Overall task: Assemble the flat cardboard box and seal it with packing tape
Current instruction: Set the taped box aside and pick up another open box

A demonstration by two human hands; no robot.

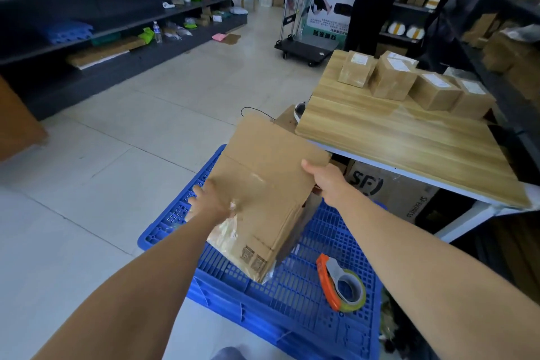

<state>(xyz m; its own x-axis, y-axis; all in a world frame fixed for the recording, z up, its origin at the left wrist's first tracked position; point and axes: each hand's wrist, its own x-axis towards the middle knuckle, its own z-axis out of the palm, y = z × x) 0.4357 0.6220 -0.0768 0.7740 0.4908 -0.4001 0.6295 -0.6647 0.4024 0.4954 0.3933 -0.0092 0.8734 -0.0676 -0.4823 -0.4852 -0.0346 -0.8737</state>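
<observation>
A flat brown cardboard box (263,172) with old clear tape on it is held tilted above a blue plastic pallet (292,295). My left hand (209,203) grips its left edge, fingers partly under the board. My right hand (324,181) grips its right edge, thumb on top. A tape dispenser (342,283) with an orange handle and a roll of clear tape lies on the pallet, below and right of the box, near my right forearm.
A wooden table (409,137) at the right carries several sealed boxes (415,82). An SF-marked carton (388,187) sits under it. Dark shelves (102,9) line the left wall. A person in black (377,0) stands by a folding cart (304,47) at the back.
</observation>
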